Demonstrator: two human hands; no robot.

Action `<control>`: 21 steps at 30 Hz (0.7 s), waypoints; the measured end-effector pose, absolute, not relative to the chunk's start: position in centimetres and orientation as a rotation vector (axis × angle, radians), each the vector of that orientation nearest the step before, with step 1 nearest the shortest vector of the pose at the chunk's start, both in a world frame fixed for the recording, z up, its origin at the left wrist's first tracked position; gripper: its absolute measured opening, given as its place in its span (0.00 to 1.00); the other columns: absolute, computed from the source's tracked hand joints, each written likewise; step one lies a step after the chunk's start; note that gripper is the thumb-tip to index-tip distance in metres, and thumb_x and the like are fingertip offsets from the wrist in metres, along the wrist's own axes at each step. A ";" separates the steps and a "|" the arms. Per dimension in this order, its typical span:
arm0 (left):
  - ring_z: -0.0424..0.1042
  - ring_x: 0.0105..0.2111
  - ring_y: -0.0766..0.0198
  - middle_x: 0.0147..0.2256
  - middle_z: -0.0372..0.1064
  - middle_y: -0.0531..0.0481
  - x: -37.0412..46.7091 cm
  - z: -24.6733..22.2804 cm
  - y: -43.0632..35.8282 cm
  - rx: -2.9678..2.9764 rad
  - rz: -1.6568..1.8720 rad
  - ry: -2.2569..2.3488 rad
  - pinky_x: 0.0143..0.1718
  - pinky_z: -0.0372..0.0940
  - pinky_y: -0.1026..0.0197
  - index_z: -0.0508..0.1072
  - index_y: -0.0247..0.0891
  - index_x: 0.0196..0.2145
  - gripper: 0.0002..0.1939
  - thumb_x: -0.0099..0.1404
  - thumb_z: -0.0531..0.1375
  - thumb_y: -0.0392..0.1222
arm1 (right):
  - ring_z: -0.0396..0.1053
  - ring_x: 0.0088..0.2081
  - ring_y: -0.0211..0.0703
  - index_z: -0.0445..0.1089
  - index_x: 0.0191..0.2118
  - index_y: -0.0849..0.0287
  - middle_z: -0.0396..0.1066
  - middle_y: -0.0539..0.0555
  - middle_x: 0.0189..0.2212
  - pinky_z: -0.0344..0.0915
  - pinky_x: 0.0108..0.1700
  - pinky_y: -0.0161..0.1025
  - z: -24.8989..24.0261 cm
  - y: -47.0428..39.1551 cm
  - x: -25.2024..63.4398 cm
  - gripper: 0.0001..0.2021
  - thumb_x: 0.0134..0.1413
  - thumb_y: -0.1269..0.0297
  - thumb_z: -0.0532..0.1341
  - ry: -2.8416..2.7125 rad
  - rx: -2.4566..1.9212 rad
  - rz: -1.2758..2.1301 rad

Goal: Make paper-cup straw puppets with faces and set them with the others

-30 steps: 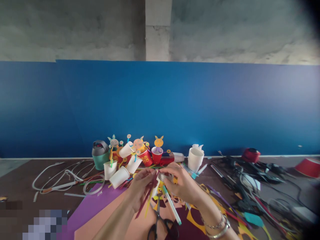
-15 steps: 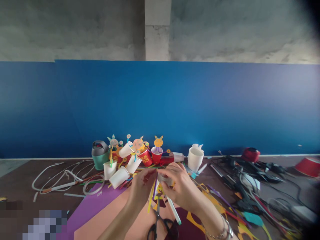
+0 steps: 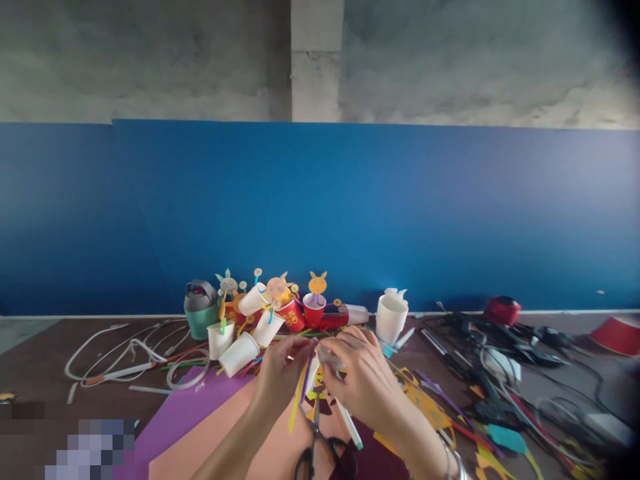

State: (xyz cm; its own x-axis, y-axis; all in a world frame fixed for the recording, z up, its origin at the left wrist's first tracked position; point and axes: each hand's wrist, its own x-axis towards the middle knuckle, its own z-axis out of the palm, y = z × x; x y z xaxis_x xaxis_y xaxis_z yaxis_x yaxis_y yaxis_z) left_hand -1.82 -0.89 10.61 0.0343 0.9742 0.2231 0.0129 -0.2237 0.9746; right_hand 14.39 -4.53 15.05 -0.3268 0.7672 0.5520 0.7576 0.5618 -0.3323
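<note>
Left hand (image 3: 281, 375) pinches a purple strip (image 3: 307, 381) above the scissors (image 3: 316, 432); right hand (image 3: 361, 368) grasps a pale item (image 3: 335, 361). Step: apparently positioning the strip. Next move likely calls for steady alignment.

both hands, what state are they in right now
Left hand: closed, pinching a purple strip.
Right hand: closed on a pale object, too hidden to name.

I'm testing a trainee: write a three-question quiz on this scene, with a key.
1. True or false: the black scissors are held by neither the left hand nor the right hand.
2. The two strips beside the left hand are: A, green and blue; B, purple and yellow.
3. Fill in: the orange eared cutout straight beyond the hands stands above a ___ cup.

Key: 1 true; 2 B; 3 red.
</note>
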 end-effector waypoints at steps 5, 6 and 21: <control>0.72 0.30 0.61 0.29 0.76 0.47 -1.5 10.4 -1.0 1.205 1.272 0.943 0.32 0.64 0.63 0.76 0.35 0.32 0.15 0.52 0.67 0.50 | 0.64 0.38 0.46 0.72 0.38 0.54 0.71 0.51 0.31 0.56 0.43 0.44 14.9 -4.2 14.7 0.11 0.49 0.74 0.60 -2.092 -1.210 0.048; 0.72 0.30 0.61 0.30 0.76 0.46 -1.4 10.4 -1.0 1.196 1.246 0.916 0.33 0.64 0.63 0.76 0.35 0.33 0.16 0.50 0.68 0.49 | 0.64 0.38 0.46 0.72 0.39 0.55 0.71 0.52 0.31 0.56 0.43 0.44 14.8 -4.1 14.8 0.11 0.49 0.74 0.60 -2.080 -1.213 0.055; 0.74 0.36 0.55 0.35 0.78 0.46 -1.5 10.6 -1.7 1.791 1.435 1.292 0.37 0.64 0.62 0.80 0.43 0.36 0.10 0.60 0.59 0.41 | 0.64 0.38 0.46 0.72 0.39 0.53 0.71 0.51 0.32 0.56 0.43 0.43 15.6 -5.3 14.2 0.11 0.50 0.74 0.60 -2.071 -1.167 0.140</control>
